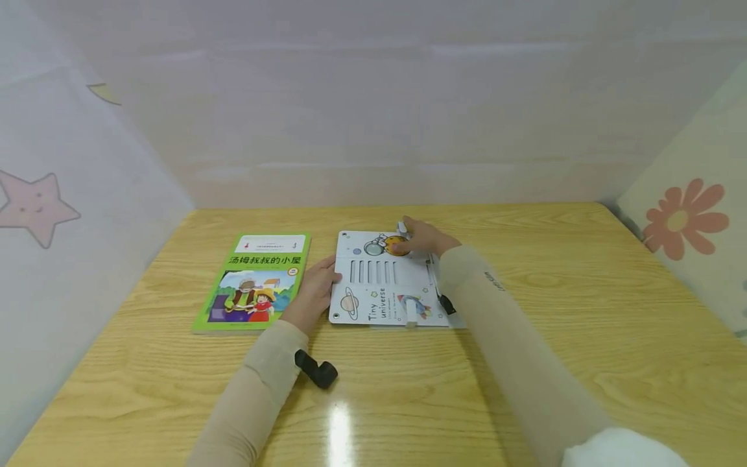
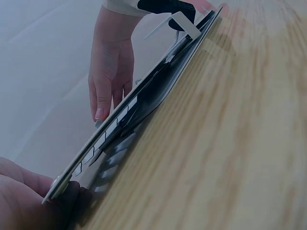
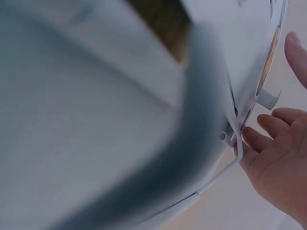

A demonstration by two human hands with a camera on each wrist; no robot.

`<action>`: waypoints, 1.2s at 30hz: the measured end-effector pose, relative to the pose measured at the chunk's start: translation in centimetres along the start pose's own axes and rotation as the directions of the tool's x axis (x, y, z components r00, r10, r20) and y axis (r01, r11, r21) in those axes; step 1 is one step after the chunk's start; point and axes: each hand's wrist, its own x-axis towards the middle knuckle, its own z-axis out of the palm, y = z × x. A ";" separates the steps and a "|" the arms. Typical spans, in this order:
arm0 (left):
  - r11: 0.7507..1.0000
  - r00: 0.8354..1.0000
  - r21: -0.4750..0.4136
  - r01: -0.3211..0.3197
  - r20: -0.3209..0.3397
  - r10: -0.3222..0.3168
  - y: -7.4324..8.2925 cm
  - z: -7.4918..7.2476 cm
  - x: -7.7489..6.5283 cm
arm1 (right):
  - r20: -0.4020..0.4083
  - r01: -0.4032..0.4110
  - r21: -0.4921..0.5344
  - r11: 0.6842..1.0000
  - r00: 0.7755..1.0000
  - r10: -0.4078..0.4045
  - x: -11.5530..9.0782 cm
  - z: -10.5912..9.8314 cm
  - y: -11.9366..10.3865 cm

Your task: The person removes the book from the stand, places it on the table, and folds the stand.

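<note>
A white book stand (image 1: 362, 253) with space drawings and the words "Tiny universe" lies on its side on the table. My left hand (image 1: 315, 292) pinches its left edge, thumb on top and fingers beneath. In the left wrist view, the panel (image 2: 112, 112) slants above the wood, its dark underside showing. My right hand (image 1: 425, 237) is over the far right part, by a small page clip (image 1: 401, 227). Seen from the right wrist, the thumb of that hand (image 3: 280, 158) stands away while its loosely bent fingertips reach the stand's edge. Another clip (image 1: 411, 311) sits on the near edge.
Left of the stand lies a green picture book (image 1: 259, 261) with Chinese lettering. Both rest on a wooden table (image 1: 373, 402). White cloth (image 1: 373, 117) hangs behind it, with patterned cloth at both sides. A black wrist mount (image 1: 318, 371) sticks out from my left sleeve.
</note>
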 end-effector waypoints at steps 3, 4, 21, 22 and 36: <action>1.000 1.000 0.011 0.001 -0.001 -0.001 0.0 0.0 0.0 | 0.016 -0.028 -0.014 1.000 0.999 0.028 -0.1 0.1 -0.2; 1.000 1.000 0.015 0.004 -0.004 -0.004 0.0 -0.1 0.0 | 0.017 -0.036 -0.020 0.999 0.999 0.036 -0.1 0.1 -0.3; 1.000 1.000 0.021 0.009 0.011 -0.009 0.0 0.1 -0.1 | -0.072 -0.035 -0.117 0.992 0.997 0.026 -0.4 0.8 -0.5; 1.000 1.000 0.019 0.008 0.013 -0.008 0.0 0.1 -0.2 | -0.075 -0.033 -0.125 0.992 0.997 0.023 -0.4 0.8 -0.4; 1.000 1.000 0.004 0.006 0.016 -0.006 0.2 0.1 -0.3 | -0.129 -0.025 -0.171 0.985 0.992 0.003 -0.3 1.0 -0.4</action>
